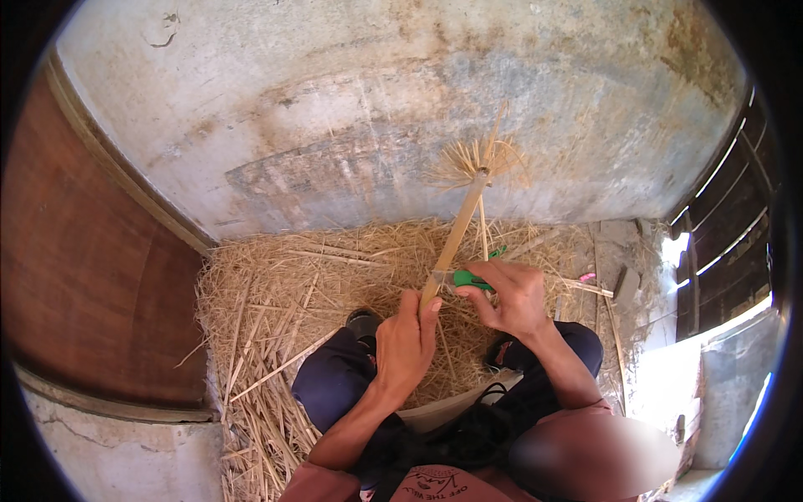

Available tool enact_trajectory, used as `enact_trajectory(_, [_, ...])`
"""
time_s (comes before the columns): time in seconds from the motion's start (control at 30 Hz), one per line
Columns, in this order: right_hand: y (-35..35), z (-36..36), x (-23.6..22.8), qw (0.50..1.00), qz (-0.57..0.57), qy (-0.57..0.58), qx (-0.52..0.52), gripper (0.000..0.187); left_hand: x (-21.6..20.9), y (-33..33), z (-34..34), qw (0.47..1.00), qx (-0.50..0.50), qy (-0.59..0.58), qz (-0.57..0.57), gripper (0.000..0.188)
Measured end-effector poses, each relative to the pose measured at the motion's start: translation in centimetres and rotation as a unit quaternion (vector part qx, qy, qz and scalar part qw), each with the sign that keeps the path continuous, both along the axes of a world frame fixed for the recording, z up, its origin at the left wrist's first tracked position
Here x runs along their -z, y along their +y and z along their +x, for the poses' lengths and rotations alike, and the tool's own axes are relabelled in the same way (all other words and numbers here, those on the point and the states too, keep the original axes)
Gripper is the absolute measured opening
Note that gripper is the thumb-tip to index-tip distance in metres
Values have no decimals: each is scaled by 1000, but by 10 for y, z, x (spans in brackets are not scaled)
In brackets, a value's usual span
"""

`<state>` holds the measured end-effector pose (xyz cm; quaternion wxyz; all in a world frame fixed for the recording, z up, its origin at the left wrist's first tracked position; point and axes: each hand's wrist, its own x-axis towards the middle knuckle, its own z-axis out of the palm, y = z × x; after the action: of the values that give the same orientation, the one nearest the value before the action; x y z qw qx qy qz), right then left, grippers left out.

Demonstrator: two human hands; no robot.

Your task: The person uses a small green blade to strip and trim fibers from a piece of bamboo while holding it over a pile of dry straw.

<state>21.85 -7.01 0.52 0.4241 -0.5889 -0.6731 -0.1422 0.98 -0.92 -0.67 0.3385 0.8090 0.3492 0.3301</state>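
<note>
My left hand [403,347] is wrapped round the near end of a flat bamboo strip [462,227], which slants up and away toward the wall. In my right hand [517,297] is a green-handled utility knife [473,280]. Its blade meets the strip just beyond my left fingertips. A tuft of thin, pale frayed strands [468,161] fans out around the strip's far end; whether they are joined to it I cannot tell. Behind the knife, a thin pale stick [483,230] runs down from the tuft.
Straw-like shavings and loose strips [326,251] cover the floor around my feet. Beyond rises a stained wall [335,125]; a brown wooden panel [92,251] stands at left. At right lie a small pink thing [587,277] and a dark block [626,282], near a slatted wall [726,226].
</note>
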Motion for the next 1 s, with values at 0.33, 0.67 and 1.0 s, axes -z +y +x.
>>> enact_trajectory(0.33, [2,22,-3,997,18,33,61,24,2,-5,-1,999,4,38,-7,29])
enact_trajectory(0.67, [0,53,-10,986,13,88,144,21,7,-11,-3,999,23,35,-21,27])
enact_trajectory(1.0, [4,60,-7,985,3,134,107,26,7,-9,1,998,50,5,-37,34])
